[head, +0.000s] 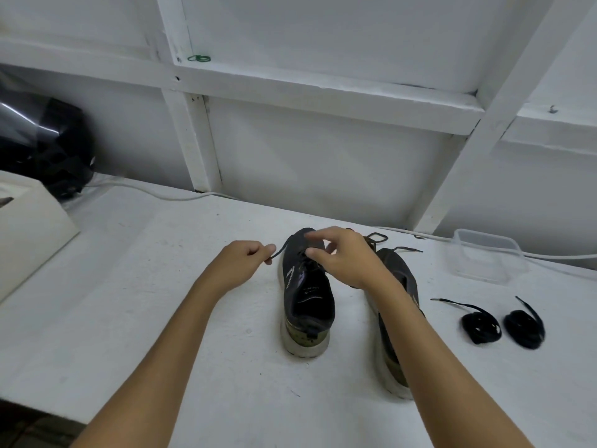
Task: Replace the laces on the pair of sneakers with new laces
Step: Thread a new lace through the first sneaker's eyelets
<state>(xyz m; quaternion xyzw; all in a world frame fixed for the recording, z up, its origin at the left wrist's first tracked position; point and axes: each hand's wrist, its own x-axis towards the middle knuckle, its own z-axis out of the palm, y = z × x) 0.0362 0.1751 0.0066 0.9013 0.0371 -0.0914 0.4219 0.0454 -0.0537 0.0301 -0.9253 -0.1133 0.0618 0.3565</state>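
Two dark sneakers with pale soles stand side by side on the white table, toes pointing away. The left sneaker [307, 295] is in full view. My right forearm covers much of the right sneaker [400, 273]. My left hand [240, 263] pinches the end of the old lace [280, 250] and holds it out to the left of the left sneaker. My right hand [342, 257] hovers over the left sneaker's lacing with thumb and fingers curved; what it touches is hidden. The right sneaker's lace ends [407, 249] trail beyond its toe. Two coiled black new laces [481, 323] [525, 326] lie to the right.
A clear plastic container [487, 257] sits at the back right by a white cable [549, 255]. A pale box [29, 227] and a black bag [48, 140] occupy the far left. The white framed wall stands just behind the table; the table's front edge shows at lower left.
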